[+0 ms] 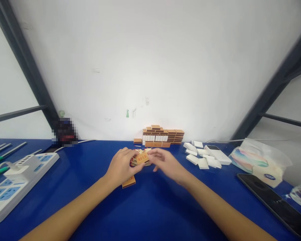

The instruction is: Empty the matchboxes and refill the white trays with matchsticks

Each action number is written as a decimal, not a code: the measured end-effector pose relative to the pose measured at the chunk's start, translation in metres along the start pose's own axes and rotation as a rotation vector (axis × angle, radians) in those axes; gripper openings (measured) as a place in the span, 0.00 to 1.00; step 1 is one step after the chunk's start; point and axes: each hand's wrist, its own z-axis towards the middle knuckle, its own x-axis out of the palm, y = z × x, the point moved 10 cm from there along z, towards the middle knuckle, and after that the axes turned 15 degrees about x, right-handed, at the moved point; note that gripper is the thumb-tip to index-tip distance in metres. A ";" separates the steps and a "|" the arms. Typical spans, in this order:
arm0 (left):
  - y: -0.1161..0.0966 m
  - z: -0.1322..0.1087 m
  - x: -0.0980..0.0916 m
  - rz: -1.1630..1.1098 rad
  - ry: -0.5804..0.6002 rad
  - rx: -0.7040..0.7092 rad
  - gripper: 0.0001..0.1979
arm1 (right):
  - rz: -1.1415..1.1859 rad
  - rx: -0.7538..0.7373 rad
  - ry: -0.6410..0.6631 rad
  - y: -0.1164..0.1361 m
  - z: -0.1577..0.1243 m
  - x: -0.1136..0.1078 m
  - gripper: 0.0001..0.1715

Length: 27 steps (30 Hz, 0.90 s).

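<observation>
Between the thumb and fingers of my left hand (pixel 122 164) is a small orange matchbox (pixel 141 158), its printed face turned up toward me. My right hand (pixel 167 164) is at the box's right end, with its fingers curled against that end. Behind and below the held box lies a pile of loose matches (pixel 134 163) with dark red heads, partly hidden by my hands. Another orange matchbox (pixel 128 182) rests on the blue table just below my left hand.
Stacked matchboxes (pixel 175 136) stand against the wall, with one small box (pixel 137 141) beside them. White box trays (pixel 203 163) lie scattered at right, near a white device (pixel 218 155), a plastic packet (pixel 262 164) and a phone (pixel 271 201). A power strip (pixel 22 187) sits at left.
</observation>
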 end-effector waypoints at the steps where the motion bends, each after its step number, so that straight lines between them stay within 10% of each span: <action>1: -0.001 -0.001 0.000 0.007 -0.003 0.009 0.15 | 0.012 0.008 0.045 -0.001 -0.001 0.007 0.25; 7: 0.002 -0.001 -0.002 -0.024 -0.045 -0.010 0.16 | 0.091 -0.034 -0.365 0.009 -0.007 -0.045 0.24; 13: 0.000 -0.002 0.002 -0.083 -0.037 0.010 0.14 | -0.039 0.102 0.099 -0.005 -0.008 0.019 0.31; 18: -0.004 -0.001 0.002 -0.124 -0.028 0.021 0.15 | 0.051 0.089 -0.121 -0.004 -0.004 -0.009 0.27; 27: -0.019 0.001 0.001 -0.183 -0.079 0.177 0.23 | -0.087 0.075 -0.054 -0.008 -0.004 0.002 0.26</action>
